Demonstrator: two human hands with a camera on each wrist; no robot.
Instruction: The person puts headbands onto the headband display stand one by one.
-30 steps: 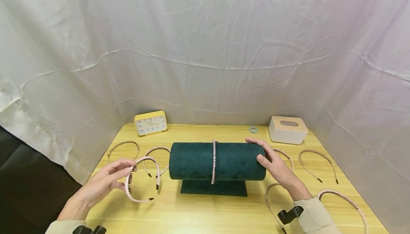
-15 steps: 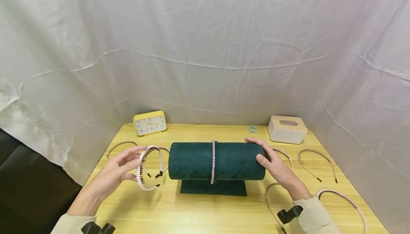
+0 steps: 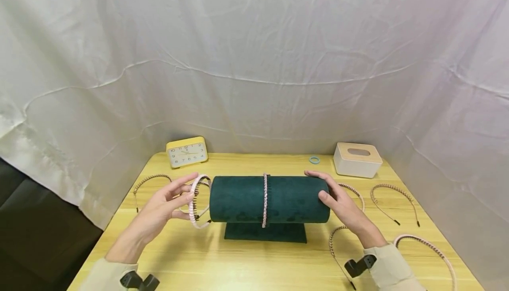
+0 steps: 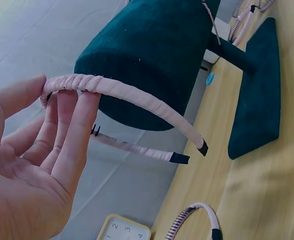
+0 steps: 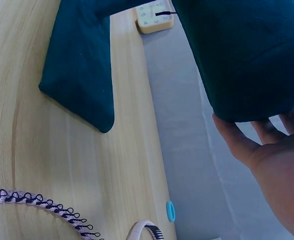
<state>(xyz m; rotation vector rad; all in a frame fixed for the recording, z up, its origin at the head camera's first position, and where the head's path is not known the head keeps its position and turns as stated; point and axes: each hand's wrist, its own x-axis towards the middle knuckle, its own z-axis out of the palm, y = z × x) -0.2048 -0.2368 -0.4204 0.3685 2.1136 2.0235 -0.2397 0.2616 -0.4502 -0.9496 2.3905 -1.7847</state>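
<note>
Carried rightward since the earlier frames, a pink headband (image 4: 127,93) in a person's left hand (image 3: 161,211) now stands just beside the left end of a dark green display roll (image 3: 238,200); the right hand (image 3: 343,204) has kept its place. From far left, a braided headband (image 3: 149,178) lies on the wooden table (image 3: 246,264), with a yellow clock (image 3: 187,153) behind it. Next, the left hand grasps the pink headband between thumb and fingers, its dark-capped ends pointing down past the roll's end; whether band and roll touch cannot be told. At center, another band (image 3: 265,202) runs over the roll's top and down its front. The right hand grasps no headband, its fingers spread against the roll's right end. Behind are a blue ring (image 3: 314,160) and a white tissue box (image 3: 355,168); at right, four more headbands (image 3: 444,259) lie on the tabletop.
</note>
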